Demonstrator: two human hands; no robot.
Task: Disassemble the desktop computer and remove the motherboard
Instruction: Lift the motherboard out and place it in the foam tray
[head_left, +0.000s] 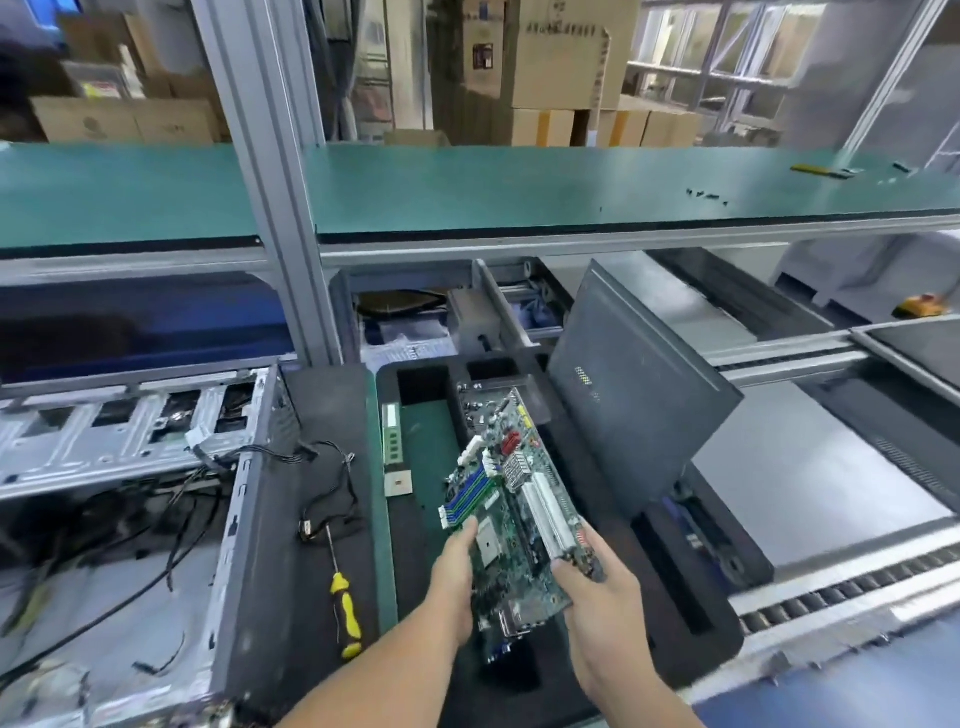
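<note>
A green motherboard (511, 512) with blue memory slots, white card slots and a silver heatsink hangs tilted above the black foam tray (665, 613). My left hand (457, 582) grips its left edge, thumb on top. On the right edge my right hand (597, 597) holds the board near the white slots. The open desktop case (130, 467) lies on its side at the left, loose black cables spilling from it. Leaning upright at the tray's right is the grey side panel (639, 395).
A yellow-handled screwdriver (345, 597) lies on the black mat between case and tray. A memory stick (392, 431) and a small square chip (397, 483) rest in the tray's green recess. Roller conveyor (831, 597) runs at right. Small screws (706, 196) sit on the green shelf above.
</note>
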